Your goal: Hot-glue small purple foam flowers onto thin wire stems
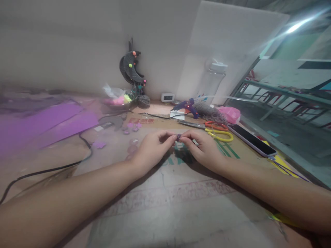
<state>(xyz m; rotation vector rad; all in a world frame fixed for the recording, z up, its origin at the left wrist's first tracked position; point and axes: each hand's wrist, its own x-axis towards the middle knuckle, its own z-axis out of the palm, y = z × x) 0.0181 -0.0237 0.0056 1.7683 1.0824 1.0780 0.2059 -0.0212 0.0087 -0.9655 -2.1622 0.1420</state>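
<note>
My left hand (pixel 152 147) and my right hand (pixel 205 148) meet over the middle of the cardboard mat (pixel 165 193). Between their fingertips is a small purple piece (pixel 178 137), pinched from both sides; it looks folded or curled, and the fingers cover most of it. Left of my hands lie a purple flower cutout (pixel 99 144) and several small purple pieces (pixel 134 126). Just beyond my right hand rest scissors (pixel 219 135) with yellow and orange handles, blades pointing left.
Behind the scissors lies a blue glue gun (pixel 188 107) beside grey yarn (pixel 209 111). A phone (pixel 253 140) sits at right. Purple sheets (pixel 64 119) and a black cable (pixel 46 169) are at left. A small clock (pixel 168 97) and a clear bottle (pixel 212 81) stand at the back.
</note>
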